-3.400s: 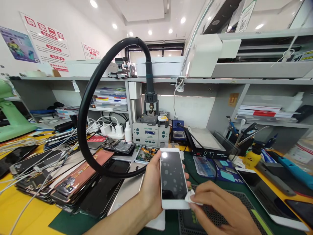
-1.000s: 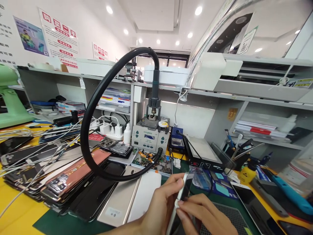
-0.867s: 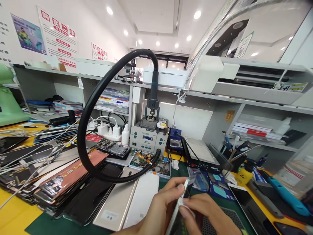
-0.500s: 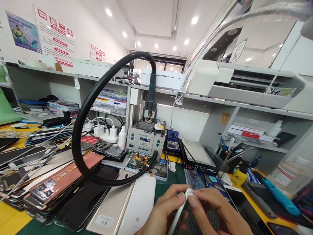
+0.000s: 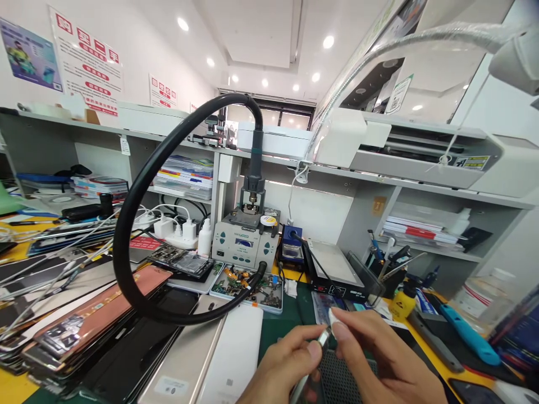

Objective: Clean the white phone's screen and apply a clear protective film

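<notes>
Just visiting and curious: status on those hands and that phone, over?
Left hand gripping phone, tilted. Right hand pinching white wad by phone's upper end. Black hose apart from both hands.

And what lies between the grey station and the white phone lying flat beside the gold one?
A parts tray lies there, with the black hose crossing over it, as the head view shows.

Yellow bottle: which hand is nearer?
Right. The right hand is on the near side of the yellow bottle; the left hand is farther off, leftward, holding the phone.
</notes>
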The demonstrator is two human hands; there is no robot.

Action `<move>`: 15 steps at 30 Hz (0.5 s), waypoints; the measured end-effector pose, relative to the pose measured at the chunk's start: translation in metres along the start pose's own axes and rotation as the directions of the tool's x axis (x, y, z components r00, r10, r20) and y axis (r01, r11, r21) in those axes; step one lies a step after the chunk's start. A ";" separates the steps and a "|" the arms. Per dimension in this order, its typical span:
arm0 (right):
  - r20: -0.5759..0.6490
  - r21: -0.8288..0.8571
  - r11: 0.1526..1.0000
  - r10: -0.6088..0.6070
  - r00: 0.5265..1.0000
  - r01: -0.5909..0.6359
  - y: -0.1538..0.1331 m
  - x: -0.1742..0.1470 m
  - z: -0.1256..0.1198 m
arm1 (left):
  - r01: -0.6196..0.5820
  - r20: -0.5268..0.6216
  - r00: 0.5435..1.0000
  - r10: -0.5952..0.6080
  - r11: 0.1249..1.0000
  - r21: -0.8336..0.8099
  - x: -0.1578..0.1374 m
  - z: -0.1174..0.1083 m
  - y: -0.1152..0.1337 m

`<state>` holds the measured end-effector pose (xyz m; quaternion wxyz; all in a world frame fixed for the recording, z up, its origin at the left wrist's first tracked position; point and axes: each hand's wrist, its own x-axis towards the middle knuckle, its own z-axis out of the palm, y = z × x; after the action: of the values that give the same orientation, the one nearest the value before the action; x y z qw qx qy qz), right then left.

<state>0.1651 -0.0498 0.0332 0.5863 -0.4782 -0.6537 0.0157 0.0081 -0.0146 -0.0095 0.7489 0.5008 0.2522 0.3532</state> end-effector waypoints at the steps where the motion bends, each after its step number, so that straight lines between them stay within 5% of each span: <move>1: 0.008 0.000 1.000 0.010 1.000 -0.010 0.001 0.000 -0.001 | -0.013 0.002 1.000 0.013 1.000 -0.003 -0.001 0.002 0.003; 15: 0.150 -0.060 0.990 0.133 0.980 -0.126 0.010 0.003 -0.009 | 0.042 0.013 0.999 -0.043 0.999 0.023 -0.003 0.001 0.012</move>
<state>0.1784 -0.0474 0.0324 0.5197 -0.5318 -0.6646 0.0742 0.0036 -0.0146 0.0019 0.7522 0.5062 0.2616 0.3309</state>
